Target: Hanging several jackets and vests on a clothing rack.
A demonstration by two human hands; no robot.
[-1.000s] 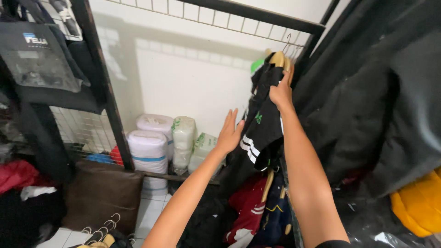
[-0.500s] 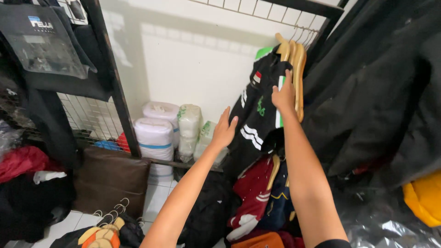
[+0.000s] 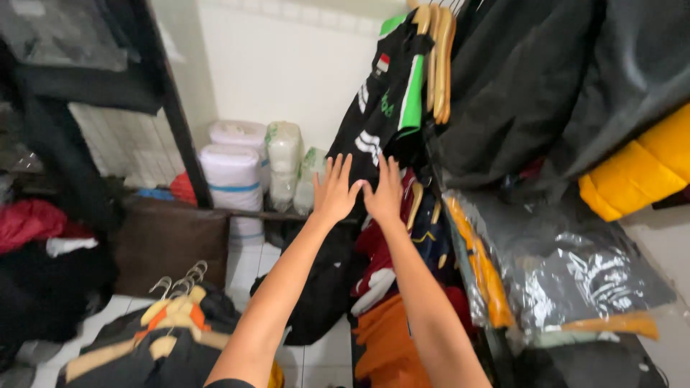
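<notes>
Both arms are raised toward a black jacket (image 3: 384, 108) with green and white trim, which hangs from wooden hangers (image 3: 437, 57) at the top of the rack. The left hand (image 3: 336, 188) is open, fingers spread, its fingertips laid against the lower hem of the jacket. The right hand (image 3: 384, 192) is open beside it, fingers straight, also at the hem; neither hand grips the cloth. The jacket sits above and just ahead of both palms. To the right hang dark coats (image 3: 546, 79) and a yellow garment (image 3: 640, 169); below them are clothes in clear plastic bags (image 3: 568, 280). White wrapped rolls (image 3: 233, 172) stand against the wall. More hangers with clothes (image 3: 169, 316) lie on the floor at lower left.
</notes>
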